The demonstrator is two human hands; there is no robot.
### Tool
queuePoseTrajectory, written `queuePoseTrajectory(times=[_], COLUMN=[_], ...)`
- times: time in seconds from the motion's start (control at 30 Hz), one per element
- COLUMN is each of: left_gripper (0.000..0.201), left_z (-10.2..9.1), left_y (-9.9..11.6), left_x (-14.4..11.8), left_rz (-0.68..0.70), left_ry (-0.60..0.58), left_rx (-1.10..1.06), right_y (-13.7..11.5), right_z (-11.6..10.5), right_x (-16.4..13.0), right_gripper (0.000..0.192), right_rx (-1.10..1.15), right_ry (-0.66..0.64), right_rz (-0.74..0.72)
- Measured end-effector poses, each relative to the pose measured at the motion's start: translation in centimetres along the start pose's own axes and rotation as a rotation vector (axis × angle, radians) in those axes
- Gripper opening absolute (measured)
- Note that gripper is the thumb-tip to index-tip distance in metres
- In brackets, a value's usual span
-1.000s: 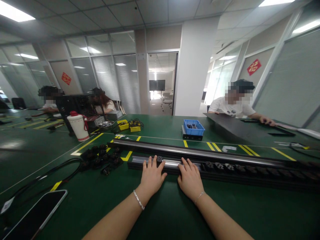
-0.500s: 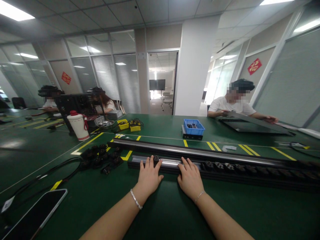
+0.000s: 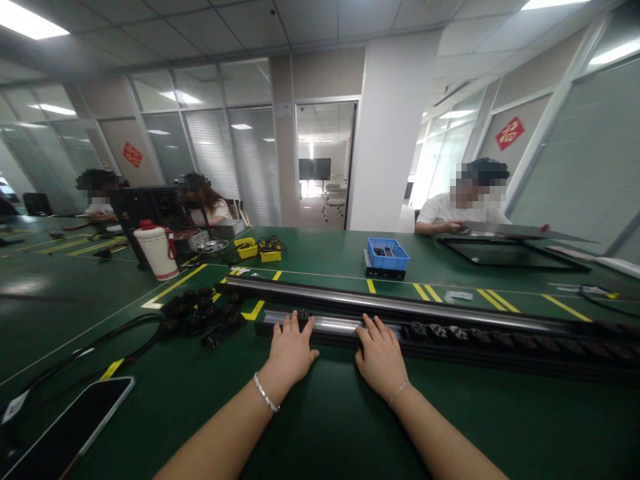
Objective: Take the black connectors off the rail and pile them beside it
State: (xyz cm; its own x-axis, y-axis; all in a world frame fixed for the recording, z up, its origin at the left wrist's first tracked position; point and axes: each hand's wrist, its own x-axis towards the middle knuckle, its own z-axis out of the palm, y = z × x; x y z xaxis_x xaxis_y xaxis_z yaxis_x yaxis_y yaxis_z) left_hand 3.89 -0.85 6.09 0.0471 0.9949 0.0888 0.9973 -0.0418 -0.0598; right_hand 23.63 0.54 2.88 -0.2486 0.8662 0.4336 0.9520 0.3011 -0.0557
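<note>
My left hand point(image 3: 290, 350) reaches over the near channel rail point(image 3: 340, 325), a long dark strip with a silvery groove. A small black block point(image 3: 303, 316) sits in the groove, flanked by two of its fingers, the thumb held out on the near side. Farther right, my right hand point(image 3: 383, 357) lies on the same rail with fingers spread and fingertips on its top; nothing shows between them. Right of that hand, a row of several dark blocks point(image 3: 459, 332) fills the rail. Behind it runs a second long rail point(image 3: 380, 303), roughly parallel.
Left lie a pile of black blocks point(image 3: 205, 310), black cables point(image 3: 125, 330) and a phone point(image 3: 75, 427). Beyond stand a white tumbler point(image 3: 156, 252), yellow trays point(image 3: 270, 255) and a blue basket point(image 3: 389, 253). Across the table, a person point(image 3: 473, 213) handles a flat panel point(image 3: 520, 231).
My left hand has shifted left along the rail, and the small black block moved left with it. My right hand stays put. The person opposite has changed the panel's tilt.
</note>
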Motion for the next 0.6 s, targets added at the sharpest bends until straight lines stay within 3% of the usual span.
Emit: queuePoseTrajectory(times=[0.3,0.6], left_gripper=[0.074,0.069], left_z=[-1.4,-1.9], left_y=[-0.9,-1.7], left_x=[-0.1,0.3], left_rz=[-0.052,-0.099], left_ry=[-0.107,-0.135], left_rx=[0.02,0.031], right_y=[0.0,0.0], right_z=[0.1,0.1], right_x=[0.0,0.0], right_gripper=[0.036,0.036], right_rx=[0.001,0.004], right_ry=[0.005,0.002], right_rz=[-0.001,-0.007])
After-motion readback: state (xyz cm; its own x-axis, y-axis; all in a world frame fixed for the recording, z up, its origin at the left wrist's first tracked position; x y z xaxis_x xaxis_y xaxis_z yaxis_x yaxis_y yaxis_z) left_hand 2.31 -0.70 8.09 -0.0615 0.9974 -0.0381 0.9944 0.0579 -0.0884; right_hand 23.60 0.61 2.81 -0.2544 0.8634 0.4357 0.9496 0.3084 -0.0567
